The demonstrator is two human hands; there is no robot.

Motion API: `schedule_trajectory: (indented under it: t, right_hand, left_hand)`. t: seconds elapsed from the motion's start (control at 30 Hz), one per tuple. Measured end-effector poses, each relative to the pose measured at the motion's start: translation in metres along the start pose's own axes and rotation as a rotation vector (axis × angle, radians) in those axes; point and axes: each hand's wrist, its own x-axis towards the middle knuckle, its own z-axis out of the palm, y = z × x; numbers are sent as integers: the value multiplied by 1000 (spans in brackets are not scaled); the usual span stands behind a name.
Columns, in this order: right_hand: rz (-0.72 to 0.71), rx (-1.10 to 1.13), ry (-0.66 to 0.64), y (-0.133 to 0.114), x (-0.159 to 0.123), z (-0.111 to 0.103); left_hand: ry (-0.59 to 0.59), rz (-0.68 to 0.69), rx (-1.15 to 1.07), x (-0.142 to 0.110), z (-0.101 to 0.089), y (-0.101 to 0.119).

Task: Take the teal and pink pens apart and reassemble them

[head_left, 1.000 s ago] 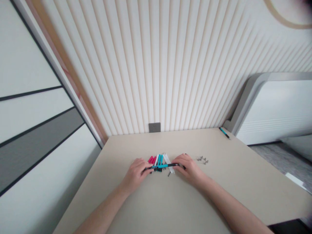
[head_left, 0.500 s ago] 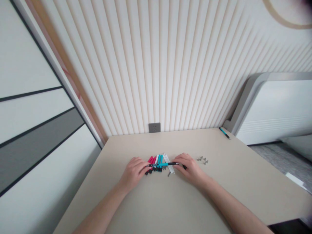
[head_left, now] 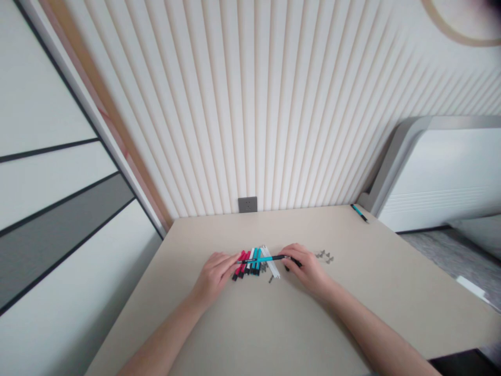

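A turquoise and black pen is held level above the table between my two hands. My left hand pinches its left end with closed fingers. At the other end, the fingers of my right hand close round the tip area, partly hiding it; dark pieces show by those fingers, too small to name. Beneath the pen lie red pen barrels, a white one and turquoise ones, all with black ends. Several thin white refills sit just to their right, near small grey parts.
Another turquoise and black pen lies at the table's far right corner. Small grey cone-like parts are scattered right of my right hand. A ribbed wall with a dark socket rises behind the beige table.
The pen's right end has risen slightly, with my right hand's fingers shifting at the tip. My left hand stays nearly in place.
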Motion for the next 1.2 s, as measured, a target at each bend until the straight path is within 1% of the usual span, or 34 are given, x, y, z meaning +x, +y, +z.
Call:
schedule_trajectory:
  t: [0.07, 0.1, 0.27, 0.37, 0.47, 0.6, 0.8, 0.97, 1.07, 1.2]
  right_hand:
    - [-6, 4, -10, -1, 0, 0]
    - [-8, 5, -17, -2, 0, 0]
    - [1, -4, -4, -3, -1, 1]
    - [6, -15, 24, -1, 0, 2]
    - [11, -15, 69, 1, 0, 5]
    - [29, 11, 135, 1, 0, 7]
    - [15, 1, 141, -1, 1, 12]
    - [-4, -33, 153, -2, 2, 9]
    - [-20, -55, 162, -4, 2, 6]
    - [-46, -49, 171, -5, 2, 10]
  left_hand:
    - [50, -20, 24, 2, -1, 1]
    - [55, -17, 39, 3, -1, 2]
    - [18, 23, 132, 5, -3, 8]
    - [20, 5, 167, 3, -1, 11]
    - [21, -23, 199, 1, 3, 14]
    - [-31, -20, 215, 3, 3, 19]
    - [-35, -17, 288, 4, 1, 27]
    - [-28, -15, 291, 3, 3, 24]
    - [2, -50, 265, 2, 4, 20]
    - [55, -65, 219, -1, 8, 18]
